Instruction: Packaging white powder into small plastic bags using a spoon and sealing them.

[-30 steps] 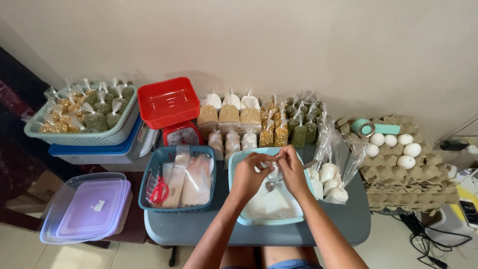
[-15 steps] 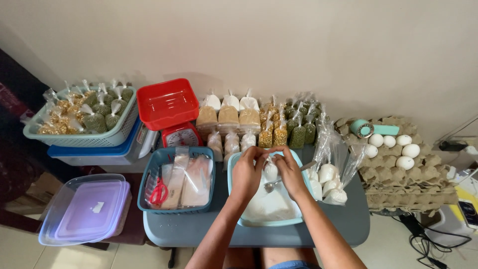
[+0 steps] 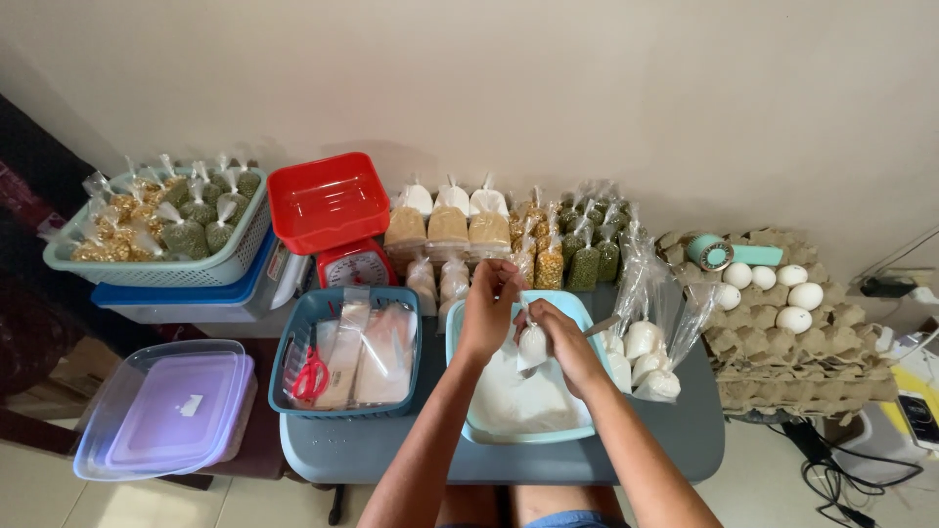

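Both hands lifted since before: left hand (image 3: 489,311) pinches the neck, right hand (image 3: 562,342) grips the small white-powder bag (image 3: 532,346). Twist tight, I'd say, over the tub (image 3: 460,381).

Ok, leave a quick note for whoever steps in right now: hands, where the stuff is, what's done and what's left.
Left hand pinches the twisted neck of a small white powder bag; right hand steadies the bag from the side.
Both are over the light blue basin, which holds loose white powder.
Done: several filled white bags lie to the right of the basin.
Left: this bag's neck looks not yet tied; powder remains in the basin. Scissors are in the blue basket on the left.
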